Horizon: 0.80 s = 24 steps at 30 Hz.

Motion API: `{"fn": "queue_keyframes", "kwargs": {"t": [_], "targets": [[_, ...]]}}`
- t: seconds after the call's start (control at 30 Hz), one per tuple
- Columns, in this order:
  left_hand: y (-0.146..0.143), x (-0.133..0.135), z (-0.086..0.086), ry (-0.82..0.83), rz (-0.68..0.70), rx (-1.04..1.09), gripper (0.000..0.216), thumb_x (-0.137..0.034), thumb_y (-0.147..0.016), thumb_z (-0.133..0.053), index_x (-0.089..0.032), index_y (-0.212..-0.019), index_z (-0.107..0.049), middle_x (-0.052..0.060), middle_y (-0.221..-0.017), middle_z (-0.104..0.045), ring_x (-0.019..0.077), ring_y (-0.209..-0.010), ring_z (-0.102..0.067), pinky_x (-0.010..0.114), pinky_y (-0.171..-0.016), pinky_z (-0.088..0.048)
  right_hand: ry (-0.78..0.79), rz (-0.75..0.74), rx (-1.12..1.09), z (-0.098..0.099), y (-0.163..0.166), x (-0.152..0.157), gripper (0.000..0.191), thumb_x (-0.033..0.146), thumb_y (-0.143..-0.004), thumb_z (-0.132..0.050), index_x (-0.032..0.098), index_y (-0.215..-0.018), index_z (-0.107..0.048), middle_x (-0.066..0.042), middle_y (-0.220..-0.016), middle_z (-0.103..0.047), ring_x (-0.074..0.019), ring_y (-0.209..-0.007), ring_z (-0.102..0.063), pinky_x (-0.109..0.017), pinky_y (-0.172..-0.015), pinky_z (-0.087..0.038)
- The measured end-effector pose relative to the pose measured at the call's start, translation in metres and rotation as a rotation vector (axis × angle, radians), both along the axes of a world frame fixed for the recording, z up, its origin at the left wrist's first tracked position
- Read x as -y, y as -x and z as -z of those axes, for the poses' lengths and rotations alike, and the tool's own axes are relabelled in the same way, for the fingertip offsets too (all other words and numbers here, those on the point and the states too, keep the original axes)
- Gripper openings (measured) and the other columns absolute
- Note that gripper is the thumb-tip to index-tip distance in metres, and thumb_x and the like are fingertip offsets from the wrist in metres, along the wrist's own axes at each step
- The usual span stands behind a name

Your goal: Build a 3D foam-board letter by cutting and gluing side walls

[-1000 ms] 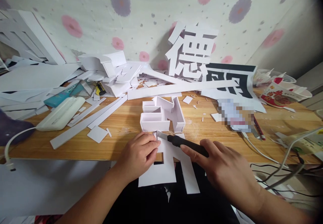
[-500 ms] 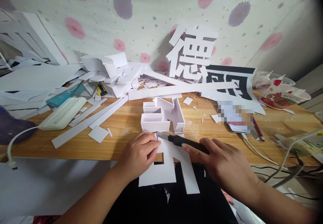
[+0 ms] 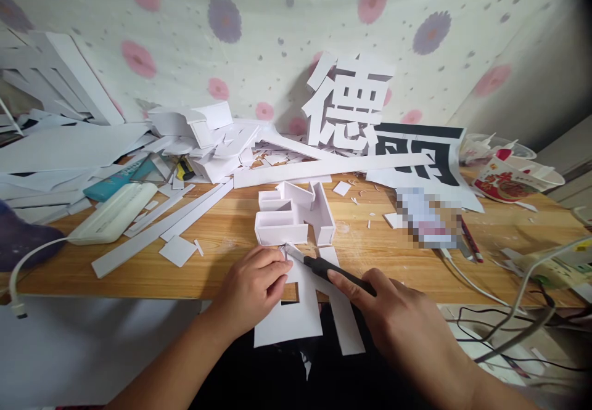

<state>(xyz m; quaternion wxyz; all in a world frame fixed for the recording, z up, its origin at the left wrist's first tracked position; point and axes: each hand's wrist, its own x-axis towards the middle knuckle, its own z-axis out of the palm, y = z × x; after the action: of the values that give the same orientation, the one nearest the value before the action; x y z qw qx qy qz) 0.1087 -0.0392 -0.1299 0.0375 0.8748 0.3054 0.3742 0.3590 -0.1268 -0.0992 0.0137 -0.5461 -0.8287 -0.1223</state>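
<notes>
My right hand [image 3: 393, 311] grips the black handle of a craft knife [image 3: 340, 276], index finger stretched along it. Its pale blade points up and left, the tip touching or very near the fingertips of my left hand [image 3: 254, 283]. Those fingers are closed at the upper left edge of a flat white foam board cutout [image 3: 293, 323], which overhangs the table's front edge above my lap. The cutout has a rectangular notch and a slanting leg on the right. Just beyond it stands a white walled foam board shape [image 3: 282, 236] with open compartments.
A wooden table [image 3: 231, 274] carries white strips [image 3: 161, 231] and scraps on the left, beside a white power bank [image 3: 113, 213]. Behind stand a white raised character [image 3: 346, 102] and a black-printed sheet [image 3: 416, 151]. A blurred phone [image 3: 425, 219], noodle bowl [image 3: 515, 179] and cables lie right.
The knife has shifted slightly left, its handle dipping lower as my right hand moves down. My left hand stays at the board's edge. The whole view has shifted slightly.
</notes>
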Motion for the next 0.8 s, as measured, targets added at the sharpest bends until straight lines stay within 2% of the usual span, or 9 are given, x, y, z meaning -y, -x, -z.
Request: {"fn": "queue_keyframes", "kwargs": {"t": [0.3,0.6,0.8], "targets": [[-0.002,0.001,0.005,0.007,-0.055,-0.02,0.023,-0.005,-0.081,-0.056,-0.018,-0.097,-0.066,0.004,-0.092,-0.066,0.0182,-0.087,-0.059,0.034,-0.077,-0.054,-0.109,-0.026,0.03,-0.005,0.007,0.001,0.084,0.002,-0.068,-0.063,0.037,-0.141,-0.042,-0.003,-0.086,-0.058,-0.0176,-0.062,-0.059,-0.028,-0.049,-0.047],[-0.003,0.003,0.005,0.013,-0.086,-0.025,0.021,-0.007,-0.08,-0.057,-0.019,-0.094,-0.067,0.003,-0.09,-0.065,0.0182,-0.087,-0.06,0.033,-0.078,-0.054,-0.029,0.064,-0.041,0.016,0.013,0.012,0.09,-0.005,-0.068,-0.054,0.035,-0.146,-0.035,-0.004,-0.09,-0.058,-0.0161,-0.062,-0.062,-0.024,-0.048,-0.046],[-0.004,0.003,0.005,0.006,-0.088,-0.003,0.022,-0.006,-0.079,-0.057,-0.019,-0.094,-0.068,0.004,-0.089,-0.066,0.0186,-0.087,-0.061,0.033,-0.077,-0.055,-0.013,0.111,-0.005,0.018,0.012,0.014,0.088,-0.002,-0.07,-0.053,0.036,-0.147,-0.033,-0.002,-0.085,-0.058,-0.0148,-0.057,-0.061,-0.023,-0.046,-0.044]]}}
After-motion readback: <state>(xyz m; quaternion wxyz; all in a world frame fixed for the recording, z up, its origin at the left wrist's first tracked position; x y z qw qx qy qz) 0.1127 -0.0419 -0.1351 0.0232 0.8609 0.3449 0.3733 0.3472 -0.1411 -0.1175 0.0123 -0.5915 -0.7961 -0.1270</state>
